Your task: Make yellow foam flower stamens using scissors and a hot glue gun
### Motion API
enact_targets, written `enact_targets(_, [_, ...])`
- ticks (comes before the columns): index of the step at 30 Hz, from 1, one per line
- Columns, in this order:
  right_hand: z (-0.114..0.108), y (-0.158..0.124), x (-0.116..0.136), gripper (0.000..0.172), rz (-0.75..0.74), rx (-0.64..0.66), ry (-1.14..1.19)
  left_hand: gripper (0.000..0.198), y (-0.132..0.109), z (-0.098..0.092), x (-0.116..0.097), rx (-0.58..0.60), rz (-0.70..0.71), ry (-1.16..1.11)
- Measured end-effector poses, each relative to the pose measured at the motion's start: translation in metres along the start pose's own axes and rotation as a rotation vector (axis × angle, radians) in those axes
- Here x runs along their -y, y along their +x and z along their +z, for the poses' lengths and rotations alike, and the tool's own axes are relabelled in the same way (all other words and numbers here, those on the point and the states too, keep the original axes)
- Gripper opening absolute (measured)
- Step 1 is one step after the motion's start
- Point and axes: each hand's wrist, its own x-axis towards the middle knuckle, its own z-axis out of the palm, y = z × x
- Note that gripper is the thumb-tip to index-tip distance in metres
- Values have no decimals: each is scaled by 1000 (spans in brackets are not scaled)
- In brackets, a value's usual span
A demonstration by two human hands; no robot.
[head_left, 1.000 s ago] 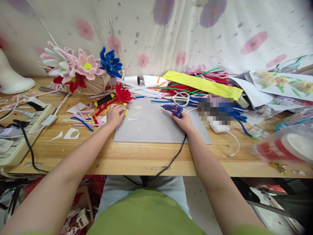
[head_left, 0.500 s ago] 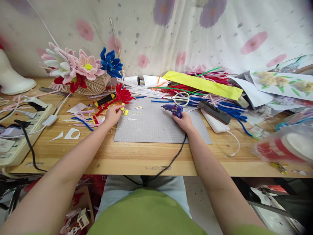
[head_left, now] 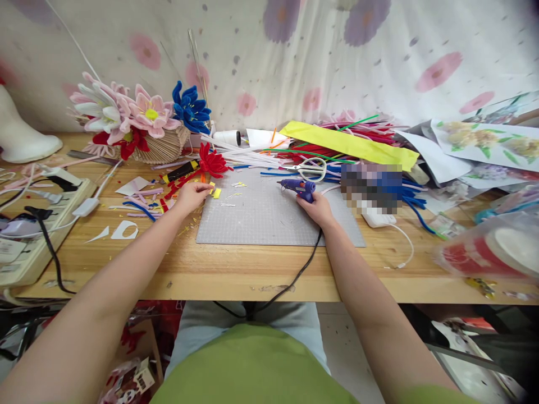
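Note:
My right hand [head_left: 316,209] is wrapped round the handle of a dark blue hot glue gun [head_left: 297,186], its nozzle pointing left above the grey cutting mat [head_left: 273,229]. At the mat's left edge, my left hand [head_left: 191,198] is closed in a pinch. Small yellow pieces [head_left: 217,193] are right at its fingertips; what the pinch holds is too small to make out. Just behind that hand is a red pipe-cleaner flower [head_left: 213,161]. Thin white and yellow strips [head_left: 228,204] lie on the mat between the hands.
Scissors [head_left: 312,169] and bundled pipe cleaners [head_left: 252,154] lie behind the mat, under a yellow strip [head_left: 349,145]. Fluffy flowers [head_left: 150,112] stand back left. A power strip [head_left: 46,224] is at left, a lidded cup [head_left: 497,249] at right. The glue gun's black cord [head_left: 301,273] crosses the front edge.
My left hand has shifted slightly, staying pinched beside the yellow pieces. My right hand and the glue gun hold still. A blurred patch now covers the dark object at right.

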Motion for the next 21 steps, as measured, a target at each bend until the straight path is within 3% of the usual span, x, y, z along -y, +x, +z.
enact_targets(9, [2,1,-4,27,-13,-15,-1,38,-6,2,-11,54,-18,-120])
enact_targets(21, [3,3,-7,25,-34,-32,-1,43,12,9,-24,-55,-245,-20])
